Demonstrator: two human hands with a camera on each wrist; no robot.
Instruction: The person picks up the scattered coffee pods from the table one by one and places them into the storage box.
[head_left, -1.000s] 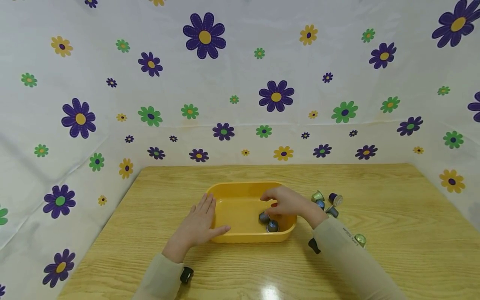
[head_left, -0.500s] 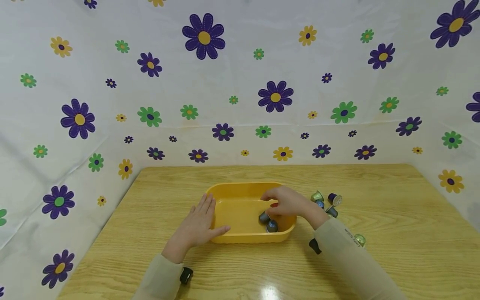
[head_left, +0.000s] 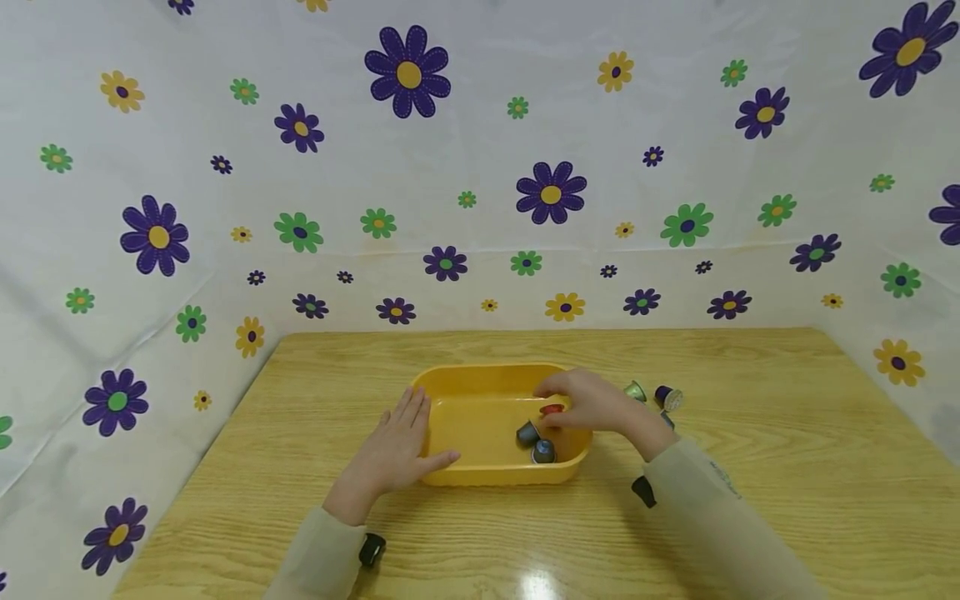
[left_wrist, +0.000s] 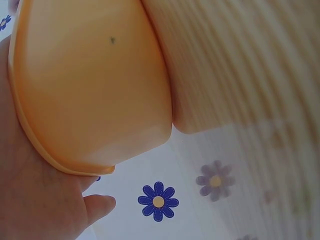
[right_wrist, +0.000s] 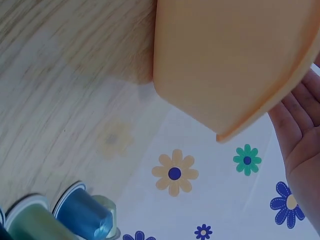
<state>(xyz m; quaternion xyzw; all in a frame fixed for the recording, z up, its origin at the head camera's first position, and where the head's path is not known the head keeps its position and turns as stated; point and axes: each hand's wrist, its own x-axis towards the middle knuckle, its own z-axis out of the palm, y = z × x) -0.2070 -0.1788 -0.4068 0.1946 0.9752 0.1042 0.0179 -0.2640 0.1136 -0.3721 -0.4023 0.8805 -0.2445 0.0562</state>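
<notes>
Since the earlier frame, the right hand (head_left: 588, 404) has been drawn slightly toward the right end of the yellow tray (head_left: 495, 477), and more of the red pod (head_left: 552, 409) has been uncovered. The pod is seen inside the tray, toward its right end, beside the thumb. The upper fingers are parted from the thumb; whether the pod is pinched or already let go cannot be told. The fingers of the left hand (head_left: 397, 450) are laid straight over the tray's left rim, by which the tray is probably steadied.

The pod can be judged light, smooth and a little slippery, with a thin body easily dented; it would best be taken lightly by its rim. The tray looks stiff and light, so it could be slid if knocked.

Within the tray, two grey pods (head_left: 527, 433) are gathered just in front of the red one, and little room is left between them and the thumb. Right of the tray, on the surface (head_left: 450, 533), a green pod (head_left: 636, 392) and a purple pod (head_left: 668, 398) are seen; a blue pod (right_wrist: 86, 212) is shown there by the right wrist view. Part of that group is blocked by the right forearm.
</notes>
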